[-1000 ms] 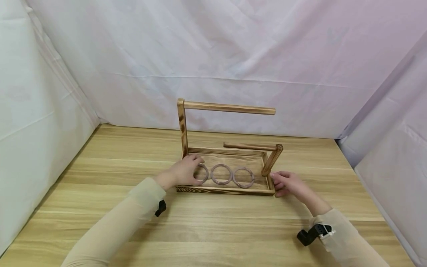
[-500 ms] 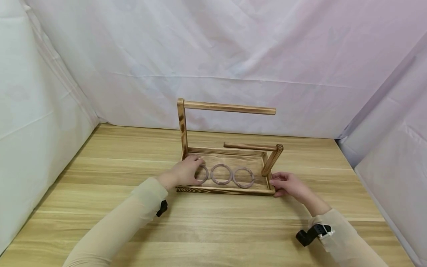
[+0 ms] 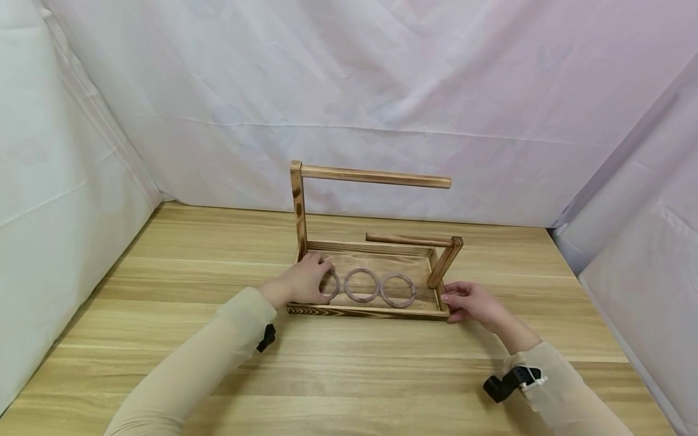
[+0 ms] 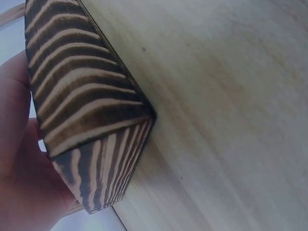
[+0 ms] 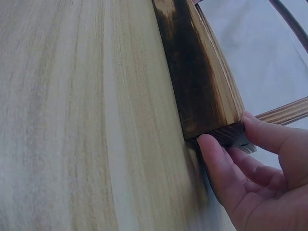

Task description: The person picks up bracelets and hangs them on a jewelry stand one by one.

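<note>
A brown wooden stand [image 3: 371,313] has a shallow tray base, a tall bar on the left and a shorter bar on the right. Three greyish-purple bangles lie in a row in the tray: a left bangle [image 3: 337,284], a middle bangle [image 3: 362,300] and a right bangle [image 3: 398,304]. My left hand [image 3: 305,280] reaches over the tray's left end, thumb and fingers around the left bangle; its grip is partly hidden. At the tray's right front corner my right hand [image 3: 471,303] pinches the end, with thumb and fingers against the wood in the right wrist view.
The stand sits on a light wood-grain table [image 3: 349,375]. Its upper bar [image 3: 376,177] and lower bar [image 3: 409,239] overhang the tray. White cloth [image 3: 349,79] hangs behind and at both sides. A dark wrist mount [image 3: 512,383] sits on the right sleeve.
The right hand's fingers have settled closer onto the tray's corner. My left hand and the left bangle have shifted very slightly; the stand and other bangles look unmoved.
</note>
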Available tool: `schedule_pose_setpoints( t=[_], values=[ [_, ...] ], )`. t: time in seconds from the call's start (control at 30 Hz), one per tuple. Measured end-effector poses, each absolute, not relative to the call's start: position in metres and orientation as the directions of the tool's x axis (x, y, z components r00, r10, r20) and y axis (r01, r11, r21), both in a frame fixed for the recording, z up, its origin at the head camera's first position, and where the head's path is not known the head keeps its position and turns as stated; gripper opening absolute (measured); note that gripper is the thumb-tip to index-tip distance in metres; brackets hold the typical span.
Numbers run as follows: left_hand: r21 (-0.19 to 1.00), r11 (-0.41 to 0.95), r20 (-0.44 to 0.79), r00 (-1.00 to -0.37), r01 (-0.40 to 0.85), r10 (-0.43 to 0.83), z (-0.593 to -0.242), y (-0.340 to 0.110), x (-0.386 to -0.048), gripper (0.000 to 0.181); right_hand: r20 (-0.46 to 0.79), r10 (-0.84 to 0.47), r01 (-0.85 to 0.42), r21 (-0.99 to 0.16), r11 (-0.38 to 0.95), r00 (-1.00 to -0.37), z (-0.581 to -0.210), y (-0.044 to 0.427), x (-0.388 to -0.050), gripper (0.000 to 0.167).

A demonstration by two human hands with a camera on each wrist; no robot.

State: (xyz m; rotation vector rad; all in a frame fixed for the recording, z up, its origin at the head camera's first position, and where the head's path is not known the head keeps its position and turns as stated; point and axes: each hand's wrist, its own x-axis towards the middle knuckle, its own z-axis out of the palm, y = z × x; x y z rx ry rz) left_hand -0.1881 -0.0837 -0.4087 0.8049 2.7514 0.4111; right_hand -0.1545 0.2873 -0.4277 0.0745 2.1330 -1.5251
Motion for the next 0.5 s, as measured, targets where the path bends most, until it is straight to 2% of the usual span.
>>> schedule_pose_setpoints(
  t=[0.27,0.5],
  values=[
    [0.385,0.793,-0.126,-0.824,0.473,0.553,-0.4129,-0.0857,-0.1928,0.051,-0.434,-0.244,0.334,-0.871,0.361,-0.867,-0.4273,0.2870,-0.1541,0.049],
    [0.463,0.769,-0.106,-0.833,0.442,0.543,-0.4128,-0.0868,-0.1962,0.059,-0.437,-0.243,0.334,-0.868,0.367,-0.866,-0.4262,0.2860,-0.1538,0.051]
  ],
)
